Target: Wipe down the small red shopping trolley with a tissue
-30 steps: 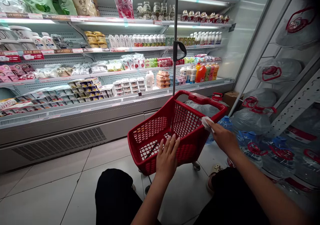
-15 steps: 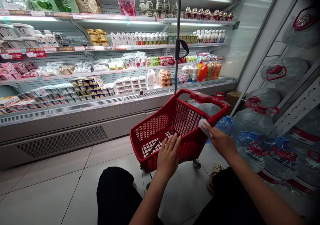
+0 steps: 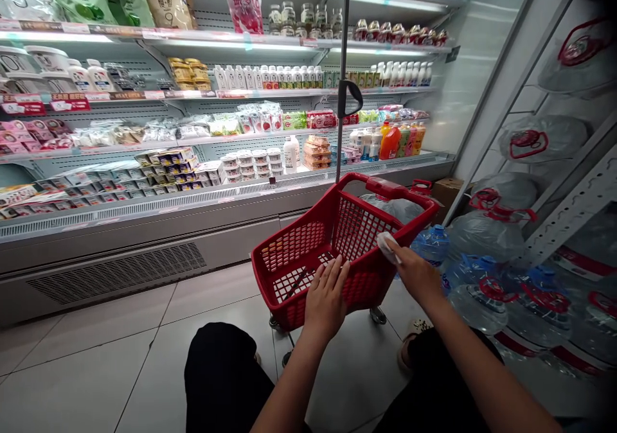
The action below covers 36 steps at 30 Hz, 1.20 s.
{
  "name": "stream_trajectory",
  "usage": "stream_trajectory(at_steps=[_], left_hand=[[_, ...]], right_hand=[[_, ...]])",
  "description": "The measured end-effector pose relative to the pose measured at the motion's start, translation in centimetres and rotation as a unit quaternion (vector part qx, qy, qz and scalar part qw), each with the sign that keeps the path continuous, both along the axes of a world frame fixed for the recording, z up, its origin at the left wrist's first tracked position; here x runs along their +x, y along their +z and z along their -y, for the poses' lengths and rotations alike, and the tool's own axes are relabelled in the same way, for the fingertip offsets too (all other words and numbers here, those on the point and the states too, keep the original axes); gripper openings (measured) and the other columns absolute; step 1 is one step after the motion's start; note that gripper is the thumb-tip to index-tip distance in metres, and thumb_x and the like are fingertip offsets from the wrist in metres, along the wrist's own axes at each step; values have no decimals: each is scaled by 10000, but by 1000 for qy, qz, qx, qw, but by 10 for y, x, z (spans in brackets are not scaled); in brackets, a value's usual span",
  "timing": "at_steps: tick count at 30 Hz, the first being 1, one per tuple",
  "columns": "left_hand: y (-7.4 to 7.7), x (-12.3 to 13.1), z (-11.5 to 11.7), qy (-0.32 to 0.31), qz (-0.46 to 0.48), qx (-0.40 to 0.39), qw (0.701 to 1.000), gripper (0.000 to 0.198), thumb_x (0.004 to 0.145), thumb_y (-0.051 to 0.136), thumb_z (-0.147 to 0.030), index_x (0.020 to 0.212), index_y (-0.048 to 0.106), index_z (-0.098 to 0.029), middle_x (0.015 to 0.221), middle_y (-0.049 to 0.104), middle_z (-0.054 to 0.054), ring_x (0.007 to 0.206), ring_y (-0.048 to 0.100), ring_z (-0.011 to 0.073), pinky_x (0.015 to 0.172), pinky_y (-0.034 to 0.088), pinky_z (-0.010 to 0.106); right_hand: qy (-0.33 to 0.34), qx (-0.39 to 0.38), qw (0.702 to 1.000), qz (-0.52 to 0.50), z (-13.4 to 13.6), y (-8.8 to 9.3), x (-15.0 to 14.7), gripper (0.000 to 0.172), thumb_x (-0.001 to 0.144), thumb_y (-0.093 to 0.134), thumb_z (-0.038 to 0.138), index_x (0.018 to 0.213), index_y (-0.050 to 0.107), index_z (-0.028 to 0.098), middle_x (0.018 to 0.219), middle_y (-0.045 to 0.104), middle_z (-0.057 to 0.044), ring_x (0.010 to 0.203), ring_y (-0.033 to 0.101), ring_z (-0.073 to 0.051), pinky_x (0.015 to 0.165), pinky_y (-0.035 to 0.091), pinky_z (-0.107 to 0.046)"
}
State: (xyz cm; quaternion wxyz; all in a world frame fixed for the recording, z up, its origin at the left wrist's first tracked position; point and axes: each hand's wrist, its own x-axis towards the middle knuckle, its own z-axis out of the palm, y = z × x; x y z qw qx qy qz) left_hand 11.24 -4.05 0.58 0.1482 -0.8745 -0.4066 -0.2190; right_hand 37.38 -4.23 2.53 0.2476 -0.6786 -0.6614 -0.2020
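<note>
A red plastic shopping cart with lattice walls stands on the tiled floor in front of me. My left hand lies on its near rim, fingers stretched out and holding nothing. Against the near side's upper rim, farther right, my right hand presses a crumpled white cloth or tissue. The fingers of that hand are closed around the cloth, which partly hides them. Inside the basket, a dark strap lies across the bottom grid.
A refrigerated display full of dairy packs and bottles runs behind the cart. Large water jugs with red handles fill the rack at right. A grey pole with a black loop handle rises behind the cart. My knees flank the cart's near side.
My right hand has slid the white cloth slightly left and down along the cart's rim. The left hand stays on the rim, almost unmoved.
</note>
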Motion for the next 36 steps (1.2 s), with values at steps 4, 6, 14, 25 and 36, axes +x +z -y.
stream_trajectory(at_steps=[4, 6, 14, 25, 36], left_hand=[[-1, 2, 1, 2, 13, -6, 1000, 863, 894, 544, -184, 1679, 187, -198, 1742, 213, 47, 1596, 252, 223, 1319, 209, 449], [-1, 1, 0, -3, 16, -4, 1000, 867, 886, 549, -180, 1677, 193, -191, 1740, 222, 52, 1596, 250, 223, 1320, 211, 448], [0, 1, 0, 0, 4, 5, 1000, 902, 877, 548, -181, 1686, 151, -202, 1741, 223, 50, 1591, 267, 235, 1311, 228, 448], [0, -2, -1, -2, 7, 3, 1000, 877, 880, 529, -162, 1681, 175, -198, 1743, 216, 46, 1596, 251, 224, 1312, 214, 445], [3, 0, 2, 1, 9, -12, 1000, 865, 904, 538, -190, 1684, 163, -198, 1747, 195, 45, 1600, 239, 225, 1320, 196, 446]], right_hand=[[55, -3, 998, 0, 5, -10, -32, 701, 932, 543, 108, 1582, 453, 353, 1088, 783, -32, 741, 734, -156, 499, 466, -194], [105, -13, 994, 21, 10, -17, -52, 751, 917, 538, 105, 1605, 404, 375, 1159, 778, -22, 752, 742, -145, 529, 500, -182], [0, 11, 1000, 27, -1, 5, 11, 725, 942, 526, 130, 1615, 390, 361, 1035, 784, -37, 669, 721, -176, 442, 430, -222], [97, -8, 994, 51, 8, -7, -30, 686, 943, 506, 144, 1590, 429, 359, 1030, 777, -21, 636, 700, -148, 476, 432, -220], [-11, 98, 994, -50, -3, 46, 27, 273, 990, 503, 316, 1212, 627, 219, 1040, 740, -83, 821, 686, -244, 579, 394, -307]])
